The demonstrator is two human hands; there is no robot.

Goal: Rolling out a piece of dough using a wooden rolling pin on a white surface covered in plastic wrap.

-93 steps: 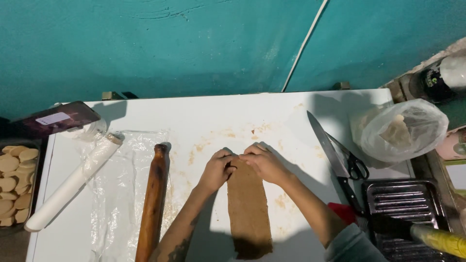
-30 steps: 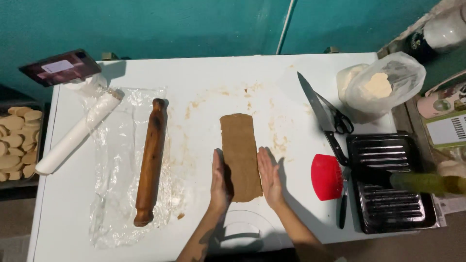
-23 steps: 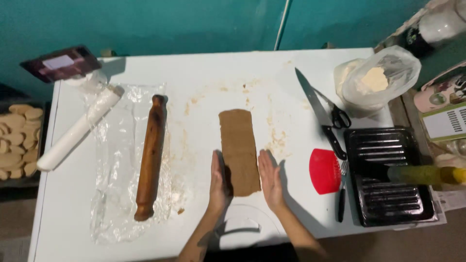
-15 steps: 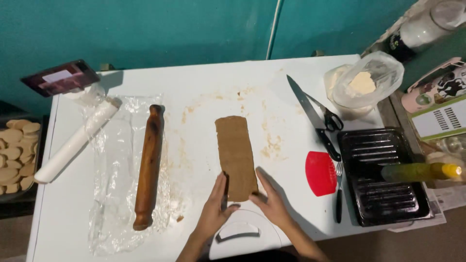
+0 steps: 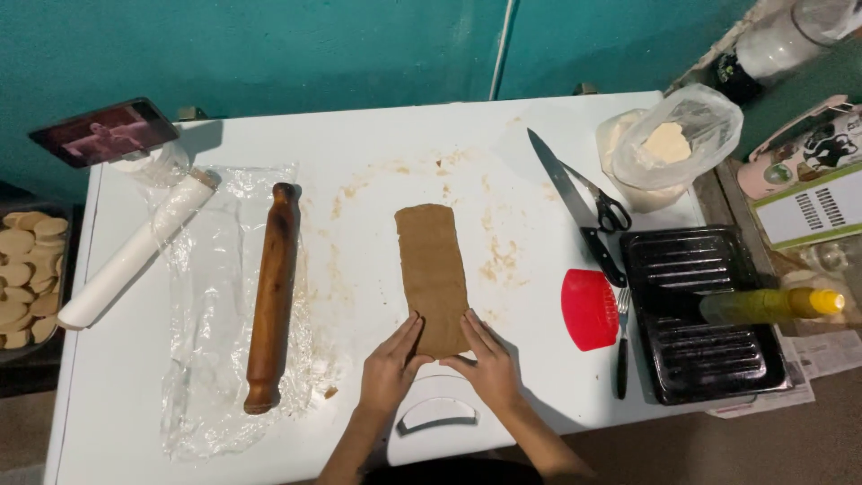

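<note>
Brown dough strip [image 5: 433, 274], long and flat, lying lengthwise mid-worktop [image 5: 503, 153], near end at the front edge. Left hand [image 5: 389, 366] and right hand [image 5: 486, 361] flat, fingers together, pressing that near end from either side (thumbs nearly meeting below it). Wooden rolling pin [image 5: 272, 296] to the left on clear plastic sheet [image 5: 211, 359]. Knife [image 5: 573, 203], scissors [image 5: 603, 205], red scraper [image 5: 589, 309], fork [image 5: 621, 341], black ridged tray [image 5: 702, 310] to the right.
</note>
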